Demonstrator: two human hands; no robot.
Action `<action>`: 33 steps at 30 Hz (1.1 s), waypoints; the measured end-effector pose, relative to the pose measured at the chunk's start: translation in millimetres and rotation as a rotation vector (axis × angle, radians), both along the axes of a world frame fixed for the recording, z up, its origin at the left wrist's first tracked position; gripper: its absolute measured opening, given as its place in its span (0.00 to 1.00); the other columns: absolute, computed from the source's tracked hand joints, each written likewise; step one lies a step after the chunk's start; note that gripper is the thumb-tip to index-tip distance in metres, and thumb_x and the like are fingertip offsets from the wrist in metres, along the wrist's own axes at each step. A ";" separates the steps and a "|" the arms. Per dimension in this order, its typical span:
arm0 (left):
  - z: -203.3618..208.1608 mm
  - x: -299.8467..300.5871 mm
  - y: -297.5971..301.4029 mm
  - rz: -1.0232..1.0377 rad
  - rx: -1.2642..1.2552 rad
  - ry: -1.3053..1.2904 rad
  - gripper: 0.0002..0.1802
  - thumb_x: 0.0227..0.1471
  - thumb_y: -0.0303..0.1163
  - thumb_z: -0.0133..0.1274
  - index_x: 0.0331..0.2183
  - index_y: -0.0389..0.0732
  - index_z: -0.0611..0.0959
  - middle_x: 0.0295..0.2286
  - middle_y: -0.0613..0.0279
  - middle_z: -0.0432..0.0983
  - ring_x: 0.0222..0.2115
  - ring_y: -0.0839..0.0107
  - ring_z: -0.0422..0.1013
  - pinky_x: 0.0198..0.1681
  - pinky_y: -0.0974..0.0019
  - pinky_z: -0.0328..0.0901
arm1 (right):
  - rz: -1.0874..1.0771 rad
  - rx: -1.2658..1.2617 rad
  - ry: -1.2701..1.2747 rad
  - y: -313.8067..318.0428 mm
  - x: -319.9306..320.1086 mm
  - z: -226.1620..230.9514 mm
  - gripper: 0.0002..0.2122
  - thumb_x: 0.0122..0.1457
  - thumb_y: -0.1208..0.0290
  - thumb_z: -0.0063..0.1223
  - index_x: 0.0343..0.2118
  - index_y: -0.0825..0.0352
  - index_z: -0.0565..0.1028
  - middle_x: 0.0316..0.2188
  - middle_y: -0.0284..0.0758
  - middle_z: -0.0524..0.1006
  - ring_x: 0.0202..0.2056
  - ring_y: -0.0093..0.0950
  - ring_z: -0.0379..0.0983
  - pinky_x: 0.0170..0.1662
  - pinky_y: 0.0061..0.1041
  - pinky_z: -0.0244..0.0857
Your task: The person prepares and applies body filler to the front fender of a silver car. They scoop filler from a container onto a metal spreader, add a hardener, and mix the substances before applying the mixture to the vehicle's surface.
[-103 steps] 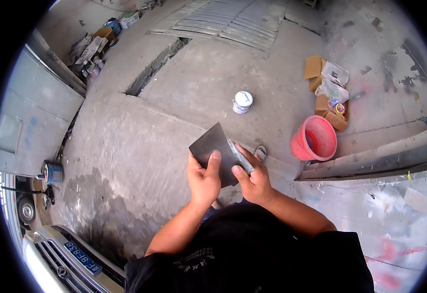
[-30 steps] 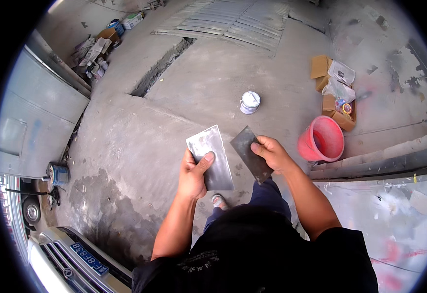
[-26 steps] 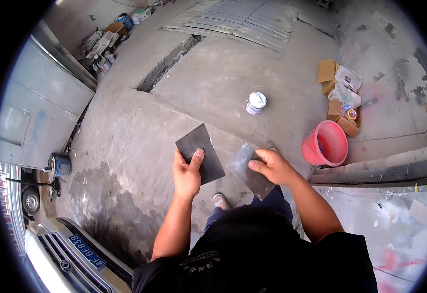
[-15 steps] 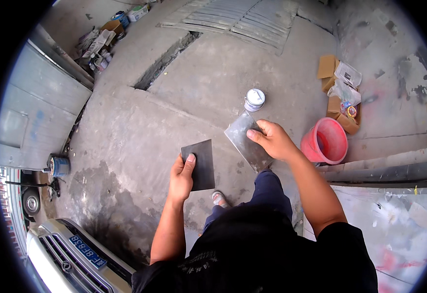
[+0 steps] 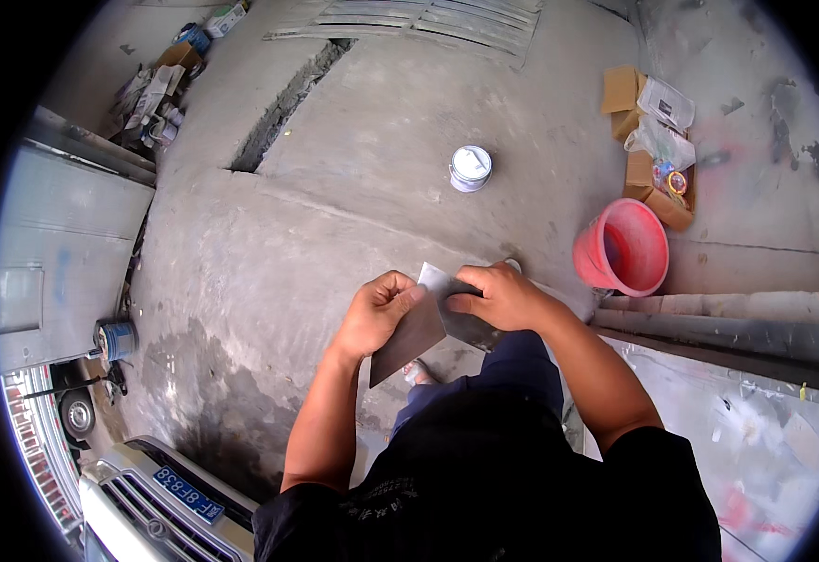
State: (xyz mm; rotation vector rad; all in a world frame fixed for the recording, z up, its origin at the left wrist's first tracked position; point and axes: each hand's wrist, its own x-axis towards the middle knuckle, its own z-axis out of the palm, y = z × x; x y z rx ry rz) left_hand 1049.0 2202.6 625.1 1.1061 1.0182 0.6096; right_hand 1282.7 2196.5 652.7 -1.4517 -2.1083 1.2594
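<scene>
My left hand (image 5: 372,315) pinches a dark, flat rectangular plate (image 5: 407,347) by its upper edge, thumb on top. Close beside it, my right hand (image 5: 508,297) grips a grey metal plate (image 5: 470,330), its thumb lying over the face. The two plates meet in front of my waist, the left one overlapping part of the right. A pale, shiny corner shows between the hands; which plate it belongs to is hard to make out. Beyond them, a white can (image 5: 470,169) with a lid stands on the concrete floor.
To the right stand a pink bucket (image 5: 623,248) and open cardboard boxes (image 5: 667,206) along a stained wall. A trench (image 5: 292,103) cuts the floor ahead. At left are a metal door (image 5: 63,253), a blue can (image 5: 115,340) and a vehicle front (image 5: 161,506).
Both hands have come together, bringing the separate plates into overlap. The left plate has turned to a slant, and the right one has moved lower. The view has shifted slightly.
</scene>
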 end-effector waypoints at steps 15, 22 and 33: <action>-53.4 168.8 107.0 0.172 -0.078 0.185 0.15 0.55 0.31 0.54 0.43 0.36 0.71 0.37 0.63 0.70 0.31 0.78 0.67 0.34 0.73 0.65 | -0.365 -0.219 0.334 132.1 193.4 -82.0 0.21 0.58 0.55 0.53 0.26 0.72 0.64 0.17 0.43 0.67 0.22 0.26 0.58 0.28 0.30 0.59; -10.5 239.6 140.1 0.289 -0.231 -0.069 0.11 0.57 0.30 0.52 0.40 0.35 0.75 0.34 0.65 0.73 0.31 0.80 0.68 0.35 0.75 0.65 | -0.369 -0.318 0.320 164.9 206.2 -53.5 0.19 0.58 0.56 0.53 0.26 0.71 0.67 0.18 0.42 0.69 0.21 0.27 0.65 0.28 0.30 0.60; 24.5 222.2 180.0 0.305 -0.168 0.202 0.10 0.56 0.28 0.52 0.23 0.38 0.76 0.19 0.78 0.66 0.21 0.88 0.57 0.22 0.78 0.53 | -0.173 -0.093 0.504 263.4 192.9 -18.8 0.10 0.58 0.68 0.53 0.37 0.70 0.72 0.34 0.36 0.75 0.33 0.27 0.74 0.38 0.25 0.67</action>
